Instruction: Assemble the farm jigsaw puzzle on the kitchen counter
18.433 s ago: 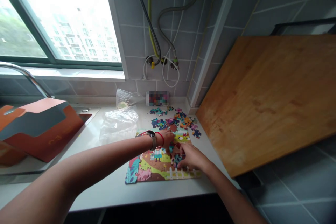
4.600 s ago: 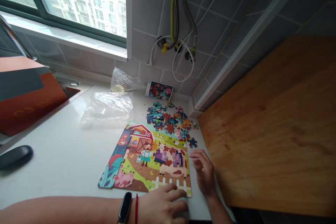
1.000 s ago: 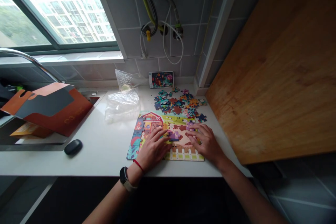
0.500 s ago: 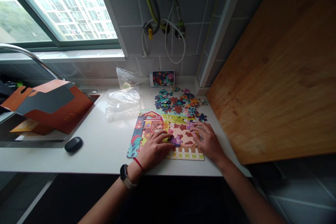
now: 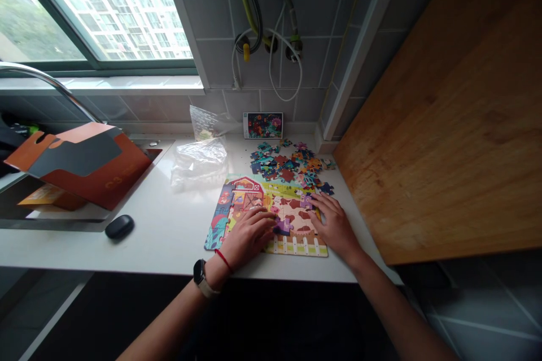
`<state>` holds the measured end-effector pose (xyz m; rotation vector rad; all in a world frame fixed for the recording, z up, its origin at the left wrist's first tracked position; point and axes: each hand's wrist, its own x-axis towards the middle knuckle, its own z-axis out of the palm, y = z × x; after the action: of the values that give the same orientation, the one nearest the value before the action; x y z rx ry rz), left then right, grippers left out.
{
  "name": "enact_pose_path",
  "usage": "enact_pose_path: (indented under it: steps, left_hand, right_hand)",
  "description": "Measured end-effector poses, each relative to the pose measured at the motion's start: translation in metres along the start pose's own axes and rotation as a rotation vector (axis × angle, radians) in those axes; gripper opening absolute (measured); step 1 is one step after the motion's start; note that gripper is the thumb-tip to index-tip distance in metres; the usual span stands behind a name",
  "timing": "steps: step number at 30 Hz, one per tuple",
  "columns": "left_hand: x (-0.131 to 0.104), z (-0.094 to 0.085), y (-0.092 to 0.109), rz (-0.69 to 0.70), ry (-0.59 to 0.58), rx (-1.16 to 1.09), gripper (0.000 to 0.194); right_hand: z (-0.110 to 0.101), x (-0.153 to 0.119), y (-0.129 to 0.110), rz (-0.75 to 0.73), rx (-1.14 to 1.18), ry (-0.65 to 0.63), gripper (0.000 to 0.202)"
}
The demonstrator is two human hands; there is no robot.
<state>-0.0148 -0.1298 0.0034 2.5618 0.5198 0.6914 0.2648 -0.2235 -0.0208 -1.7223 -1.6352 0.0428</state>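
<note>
A farm puzzle [image 5: 296,245] with a red barn, a brown-and-white cow and a white fence lies flat near the counter's front edge. My left hand [image 5: 249,237], with a red string and a watch at the wrist, rests on its middle, fingers stretched out, close to a purple piece [image 5: 283,227]. My right hand [image 5: 334,227] lies over the right edge of the puzzle, fingers spread, fingertips by a small purple patch [image 5: 306,202]. Neither hand visibly holds a piece. Loose puzzle pieces [image 5: 285,174] are heaped just behind the puzzle.
Against the tiled wall leans a picture card [image 5: 263,126]. Clear plastic bags [image 5: 201,161] lie left of the loose pieces. Farther left are a black mouse [image 5: 119,227] and an orange-grey box [image 5: 88,161] over the sink. A wooden panel [image 5: 449,124] stands at the right.
The camera view has shifted slightly. My left hand has drawn back a little from the purple piece, which shows more. My right hand has hardly moved.
</note>
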Motion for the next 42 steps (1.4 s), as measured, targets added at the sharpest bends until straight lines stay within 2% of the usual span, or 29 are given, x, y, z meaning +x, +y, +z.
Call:
enact_pose_path:
  steps: [20,25,30,31,36,42]
  left_hand:
    - [0.001,0.0,0.0,0.0,0.007,-0.034,0.018]
    - [0.0,0.0,-0.001,-0.023,0.076,-0.025,0.023]
    - [0.0,-0.002,0.002,-0.108,0.145,0.058,0.017]
    - [0.0,-0.002,0.003,-0.132,0.143,0.095,0.02]
    - [0.005,0.004,0.016,-0.244,0.09,0.239,0.059]
    - [0.008,0.017,0.02,-0.271,0.05,0.249,0.045]
  right_hand:
    - [-0.004,0.003,-0.003,-0.034,0.064,0.02,0.019]
    - [-0.01,0.004,-0.008,-0.037,0.104,-0.009,0.018]
    - [-0.014,0.006,-0.014,-0.043,0.135,-0.027,0.018]
    - [-0.014,0.006,-0.015,-0.043,0.136,-0.031,0.017]
    - [-0.015,0.006,-0.016,-0.034,0.137,-0.05,0.018]
    - [-0.015,0.006,-0.016,-0.033,0.149,-0.046,0.017]
